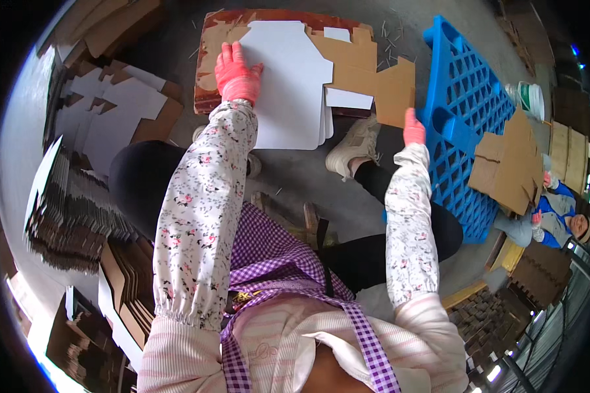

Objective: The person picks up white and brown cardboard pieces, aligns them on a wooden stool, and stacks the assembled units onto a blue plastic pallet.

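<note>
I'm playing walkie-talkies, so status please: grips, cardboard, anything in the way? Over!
Left grip flat on white cardboard sheet. Right grip at edge of brown cardboard, hold unclear. Blue pallet alongside, possibly in the way.

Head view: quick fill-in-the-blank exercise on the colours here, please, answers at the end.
1. The sheet under the left hand is ____.
2. The cardboard at the right hand is ____.
3. The pallet is ____.
4. The apron is checked in white and ____.

Missing words: white; brown; blue; purple.
</note>
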{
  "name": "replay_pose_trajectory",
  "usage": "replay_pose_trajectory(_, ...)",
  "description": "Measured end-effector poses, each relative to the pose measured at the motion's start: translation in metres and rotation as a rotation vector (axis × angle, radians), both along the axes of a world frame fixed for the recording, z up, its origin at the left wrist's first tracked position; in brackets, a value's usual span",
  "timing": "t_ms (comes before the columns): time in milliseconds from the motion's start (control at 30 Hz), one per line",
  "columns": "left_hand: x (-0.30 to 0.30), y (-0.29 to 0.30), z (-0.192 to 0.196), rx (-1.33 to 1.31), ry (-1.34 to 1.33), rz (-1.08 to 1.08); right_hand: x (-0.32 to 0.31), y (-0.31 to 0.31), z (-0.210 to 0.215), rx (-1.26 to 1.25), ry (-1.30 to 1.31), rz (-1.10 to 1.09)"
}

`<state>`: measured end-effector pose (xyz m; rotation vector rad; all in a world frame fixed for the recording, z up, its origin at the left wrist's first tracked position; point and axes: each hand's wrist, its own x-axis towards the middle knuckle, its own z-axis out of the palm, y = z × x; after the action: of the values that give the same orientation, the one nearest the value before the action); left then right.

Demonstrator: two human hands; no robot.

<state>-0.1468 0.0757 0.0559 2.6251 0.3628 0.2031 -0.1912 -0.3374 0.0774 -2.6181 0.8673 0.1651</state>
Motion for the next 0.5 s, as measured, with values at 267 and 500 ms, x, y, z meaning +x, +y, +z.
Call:
replay_pose_trajectory(267,-0.001,0.01,0.002,0.011,-0.089,-0.016,-0.005,0.173,0.04,-0.035,-0.59,0.514)
replay_pose_trajectory(500,-0.006,0.007,0.018,0.011,-0.076,-0.046,0.02,0.194,0.034,-0.156,0.013,0.357)
